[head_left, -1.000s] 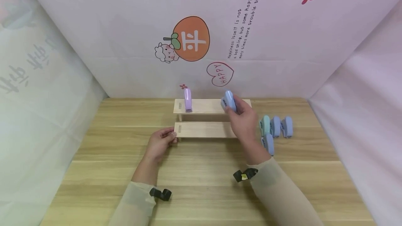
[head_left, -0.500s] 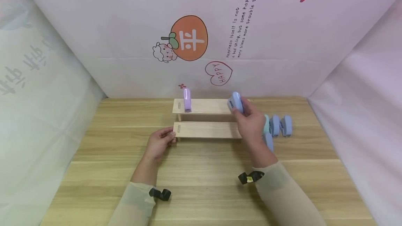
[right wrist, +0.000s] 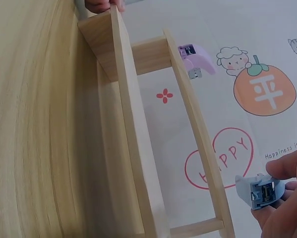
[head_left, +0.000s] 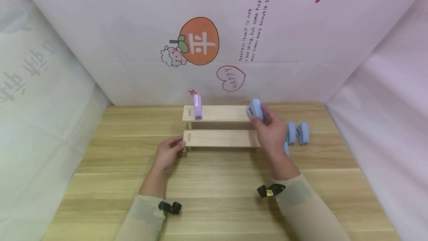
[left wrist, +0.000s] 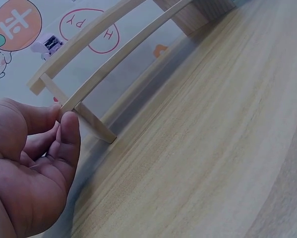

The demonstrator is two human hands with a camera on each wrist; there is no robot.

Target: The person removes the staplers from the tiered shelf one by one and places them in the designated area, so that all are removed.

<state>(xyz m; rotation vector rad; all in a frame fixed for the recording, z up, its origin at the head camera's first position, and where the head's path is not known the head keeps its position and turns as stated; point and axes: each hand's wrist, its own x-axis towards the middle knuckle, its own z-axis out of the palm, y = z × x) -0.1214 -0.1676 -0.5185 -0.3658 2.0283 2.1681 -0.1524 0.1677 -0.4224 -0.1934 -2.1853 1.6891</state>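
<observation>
A light wooden two-tier rack (head_left: 220,138) stands on the table against the back wall. My left hand (head_left: 167,154) pinches the left end of its lower shelf between thumb and fingers, as the left wrist view confirms. My right hand (head_left: 273,135) grips a light-blue stapler (head_left: 256,109) over the right part of the upper shelf. In the right wrist view the stapler's front end (right wrist: 261,192) faces the camera, with a gap between it and the shelf edge. A purple stapler (head_left: 198,107) stands near the upper shelf's left end.
To the right of the rack, two blue staplers (head_left: 302,133) rest on the wooden table (head_left: 207,196). Another blue one (head_left: 286,148) is mostly covered by my right hand. A white printed cloth (head_left: 284,73) forms the back wall; cloth also hangs at both sides.
My right hand has carried the blue stapler rightward along the upper shelf. It now covers the teal stapler on the table. My left hand keeps its hold on the rack.
</observation>
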